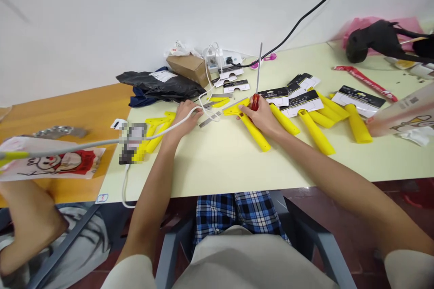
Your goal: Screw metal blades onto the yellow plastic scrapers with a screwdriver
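My right hand (262, 115) is closed round the red handle of a screwdriver (259, 72), its metal shaft pointing up. Beneath that hand lies a yellow scraper (254, 132) with a metal edge along its head; whether the fingers also grip it, I cannot tell. My left hand (186, 115) rests on the table with its fingers curled down, and what they pinch, if anything, is hidden. Close to its fingertips is a flat metal blade (210, 119). Another yellow scraper part (219, 101) lies just behind. More yellow scrapers (158, 133) sit left of my left hand.
Several yellow handles (315, 133) and black-and-white cards (301, 103) lie to the right. A black plastic bag (162, 85), a cardboard box (190, 68) and a power strip (225, 58) stand by the wall. A white cable (176, 123) crosses over my left hand. Another person's arm (30, 207) is at left.
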{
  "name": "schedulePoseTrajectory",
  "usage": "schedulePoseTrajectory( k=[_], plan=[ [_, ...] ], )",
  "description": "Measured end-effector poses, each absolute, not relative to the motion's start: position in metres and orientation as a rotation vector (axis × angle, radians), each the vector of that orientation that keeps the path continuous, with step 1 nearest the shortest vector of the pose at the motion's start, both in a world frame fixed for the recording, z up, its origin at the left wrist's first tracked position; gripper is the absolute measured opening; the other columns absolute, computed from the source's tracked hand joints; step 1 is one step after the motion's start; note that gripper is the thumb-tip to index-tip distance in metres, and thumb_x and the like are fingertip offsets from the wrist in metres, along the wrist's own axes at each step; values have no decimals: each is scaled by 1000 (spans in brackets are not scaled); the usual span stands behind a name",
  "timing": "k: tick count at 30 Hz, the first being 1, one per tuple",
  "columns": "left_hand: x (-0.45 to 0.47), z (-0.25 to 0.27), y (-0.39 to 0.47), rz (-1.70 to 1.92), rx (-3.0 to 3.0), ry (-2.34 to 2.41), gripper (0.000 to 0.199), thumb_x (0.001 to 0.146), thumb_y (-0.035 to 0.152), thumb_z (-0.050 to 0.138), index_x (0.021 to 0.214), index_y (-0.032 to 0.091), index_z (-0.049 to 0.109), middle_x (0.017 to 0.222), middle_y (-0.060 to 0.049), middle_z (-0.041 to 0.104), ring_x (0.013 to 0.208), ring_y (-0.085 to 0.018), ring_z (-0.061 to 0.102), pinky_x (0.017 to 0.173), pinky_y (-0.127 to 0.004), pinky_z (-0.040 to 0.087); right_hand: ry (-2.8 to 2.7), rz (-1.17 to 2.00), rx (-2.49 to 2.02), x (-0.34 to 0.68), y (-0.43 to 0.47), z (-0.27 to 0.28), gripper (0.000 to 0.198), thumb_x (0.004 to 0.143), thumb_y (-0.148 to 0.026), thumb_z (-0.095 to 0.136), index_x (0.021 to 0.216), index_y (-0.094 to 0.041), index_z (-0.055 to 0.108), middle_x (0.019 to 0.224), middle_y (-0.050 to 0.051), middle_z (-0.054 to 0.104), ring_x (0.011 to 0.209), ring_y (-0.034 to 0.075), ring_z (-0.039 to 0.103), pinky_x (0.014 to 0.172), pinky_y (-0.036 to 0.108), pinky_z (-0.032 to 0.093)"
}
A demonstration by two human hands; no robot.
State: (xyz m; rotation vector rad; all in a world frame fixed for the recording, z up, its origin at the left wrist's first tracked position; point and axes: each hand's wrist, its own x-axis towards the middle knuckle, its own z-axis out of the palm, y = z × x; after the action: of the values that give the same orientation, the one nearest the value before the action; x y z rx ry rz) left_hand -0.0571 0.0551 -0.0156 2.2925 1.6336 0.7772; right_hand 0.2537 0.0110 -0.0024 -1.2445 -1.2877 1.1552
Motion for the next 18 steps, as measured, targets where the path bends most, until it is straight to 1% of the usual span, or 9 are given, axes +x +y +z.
schedulePoseTrajectory(
  k=[2,4,5,6,8,11,14,16,18],
  plan=[
    [-43,-14,45,868,2204,1578,3,93,25,72,92,23,73,102,-9,73,105,-30,64,107,-52,50,-1250,1273,-1147,248,6,0,58,82,-57,87,93,-27,39,84,-2,49,83,27,75,70,40,60],
    [-25,-10,35,1006,1998,1480,9,95,31,72,94,22,73,94,-6,73,91,-24,67,92,-41,55,-1206,1365,-1103,243,2,1,61,78,-55,92,93,-27,39,83,-3,50,79,26,75,68,40,61],
    [-16,-9,31,1046,1895,1414,14,96,35,73,95,22,73,91,-5,73,84,-21,66,84,-37,55,-1185,1400,-1098,241,0,2,61,77,-53,93,93,-27,40,83,-3,51,78,26,75,67,40,62],
    [-8,-7,27,1081,1823,1353,18,95,39,74,96,21,73,92,-4,73,82,-19,66,79,-34,53,-1165,1426,-1097,239,-1,2,61,76,-50,95,94,-27,41,84,-3,52,77,25,75,66,41,63],
    [3,-5,23,1096,1716,1256,26,94,45,77,96,20,74,91,-4,74,79,-17,64,74,-31,50,-1141,1455,-1096,236,-3,3,60,75,-46,96,95,-27,42,84,-3,53,76,25,74,63,42,64],
    [8,-2,19,1048,1650,1141,33,92,51,79,95,19,75,93,-6,75,82,-17,64,76,-30,49,-1144,1453,-1106,234,-5,4,61,74,-47,96,96,-28,42,82,-4,53,75,26,75,58,42,64],
    [7,2,16,988,1739,1043,33,90,51,80,93,19,75,99,-7,76,89,-19,66,82,-32,50,-1180,1420,-1145,234,-6,5,60,76,-50,94,94,-28,42,81,-3,55,75,27,75,57,44,65],
    [7,4,14,973,1797,1039,30,90,50,79,92,20,74,99,-7,76,91,-20,66,83,-33,51,-1223,1383,-1176,234,-6,5,58,77,-50,93,92,-27,42,81,-2,56,73,25,73,58,44,65],
    [8,4,12,974,1781,1075,28,91,48,78,93,20,75,96,-6,75,87,-19,65,80,-32,50,-1264,1353,-1195,234,-6,5,56,78,-51,92,91,-27,42,80,-3,56,68,22,68,56,43,65]
  ],
)
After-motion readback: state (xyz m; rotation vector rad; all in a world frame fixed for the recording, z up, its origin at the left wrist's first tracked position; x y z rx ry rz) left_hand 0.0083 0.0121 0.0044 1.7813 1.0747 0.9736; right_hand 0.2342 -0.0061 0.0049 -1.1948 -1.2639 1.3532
